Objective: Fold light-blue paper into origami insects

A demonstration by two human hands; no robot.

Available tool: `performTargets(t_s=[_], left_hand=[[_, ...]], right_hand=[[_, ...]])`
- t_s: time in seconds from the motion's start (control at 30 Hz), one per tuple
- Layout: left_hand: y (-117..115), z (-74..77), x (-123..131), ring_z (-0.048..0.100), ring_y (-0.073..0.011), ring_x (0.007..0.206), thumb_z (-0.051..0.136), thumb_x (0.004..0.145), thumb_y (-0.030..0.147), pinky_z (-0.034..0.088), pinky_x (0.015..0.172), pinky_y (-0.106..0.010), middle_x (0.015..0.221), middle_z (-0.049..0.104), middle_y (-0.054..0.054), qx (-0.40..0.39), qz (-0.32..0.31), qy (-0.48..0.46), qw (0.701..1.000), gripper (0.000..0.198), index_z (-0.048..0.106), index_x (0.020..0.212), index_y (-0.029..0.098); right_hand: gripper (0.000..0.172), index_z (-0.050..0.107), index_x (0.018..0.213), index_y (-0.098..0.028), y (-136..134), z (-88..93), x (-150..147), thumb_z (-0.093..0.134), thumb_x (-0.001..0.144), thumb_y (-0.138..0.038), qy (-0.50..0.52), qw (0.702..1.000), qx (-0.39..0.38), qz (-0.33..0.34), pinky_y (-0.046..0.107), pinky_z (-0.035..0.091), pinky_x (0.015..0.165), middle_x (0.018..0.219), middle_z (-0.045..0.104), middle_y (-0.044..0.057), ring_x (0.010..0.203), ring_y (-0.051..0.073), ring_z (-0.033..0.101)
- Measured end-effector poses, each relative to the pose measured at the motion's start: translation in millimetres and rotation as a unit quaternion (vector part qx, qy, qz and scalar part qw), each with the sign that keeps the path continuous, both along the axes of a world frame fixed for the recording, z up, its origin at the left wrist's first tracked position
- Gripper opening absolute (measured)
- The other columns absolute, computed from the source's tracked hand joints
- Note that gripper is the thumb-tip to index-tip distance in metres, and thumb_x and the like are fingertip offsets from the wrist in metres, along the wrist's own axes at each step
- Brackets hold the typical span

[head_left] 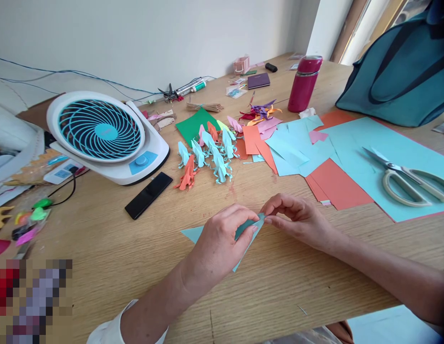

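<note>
A light blue sheet of paper [192, 233], folded into pointed flaps, is held just over the wooden table in front of me. My left hand [227, 234] lies across it, thumb and fingers pinching the paper near its right corner and hiding much of its middle. At that same corner, my right hand [297, 217] pinches the tip between thumb and fingertips. Beyond my hands stands a group of folded paper figures, several light blue [220, 162] and a few orange [188, 174], with curled strips at their lower ends.
A desk fan [107, 131] and a black phone [148, 196] are to the left. Scissors [404, 177] rest on blue paper [358, 143] at right, beside orange sheets [340, 184]. Farther back are a magenta bottle [304, 86], a teal bag [397, 76] and green paper [196, 124].
</note>
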State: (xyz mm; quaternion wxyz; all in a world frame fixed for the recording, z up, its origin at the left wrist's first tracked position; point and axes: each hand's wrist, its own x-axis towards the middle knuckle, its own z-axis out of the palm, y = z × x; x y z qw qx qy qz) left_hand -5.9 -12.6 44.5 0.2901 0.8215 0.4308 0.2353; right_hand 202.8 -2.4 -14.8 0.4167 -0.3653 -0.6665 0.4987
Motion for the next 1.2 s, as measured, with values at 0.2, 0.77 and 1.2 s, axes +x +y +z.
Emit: performTargets(t_s=[0.2,0.77,1.2], left_hand=[[2,-0.2,-1,0.064,-0.0140,0.086,0.059,0.089,0.013,0.049,0.078,-0.028,0.092,0.069,-0.001,-0.001,0.002,0.024,1.000,0.009,0.066,0.090,0.019],[3,-2.5,-6,0.065,-0.0158,0.082,0.062,0.090,0.021,0.046,0.072,-0.028,0.087,0.068,0.001,0.000,-0.024,0.159,0.987,0.008,0.064,0.083,0.020],[-3,1.2,-2,0.063,-0.0174,0.085,0.059,0.091,0.020,0.046,0.076,-0.031,0.088,0.065,-0.001,0.021,-0.023,0.199,0.980,0.008,0.063,0.084,0.019]], right_hand=[[0.012,0.062,0.089,-0.020,0,-0.5,1,0.062,0.091,-0.032,-0.082,0.994,0.067,-0.012,0.027,0.048,0.067,0.081,0.066,0.001,0.072,0.013,0.060],[0.012,0.057,0.091,-0.021,9,2.4,14,0.047,0.095,-0.017,-0.220,0.949,0.204,0.098,0.027,0.045,0.068,0.088,0.065,0.005,0.077,0.016,0.061],[0.006,0.056,0.096,-0.021,9,6.3,15,0.052,0.095,-0.017,-0.213,0.950,0.196,0.120,0.028,0.046,0.076,0.101,0.061,0.007,0.089,0.016,0.061]])
